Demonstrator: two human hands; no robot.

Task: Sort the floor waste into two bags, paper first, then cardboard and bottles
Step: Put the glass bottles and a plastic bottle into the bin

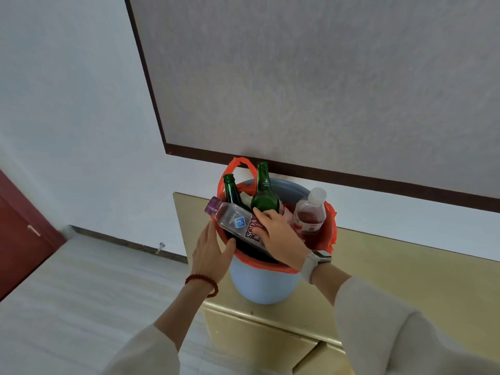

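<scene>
Right hand (278, 234) lies open on soda bottle (238, 226); light, slick plastic, grip mid-body; left hand (213, 253) open at bin's (262, 285) nine o'clock.

The clear plastic bottle (238, 224) with the purple cap is showing the word "SODA" in white capitals on its dark red label, with a blue square logo toward 10 o'clock of it. The taller green glass bottle (264, 191) is carrying small white print, too tiny to read.
</scene>
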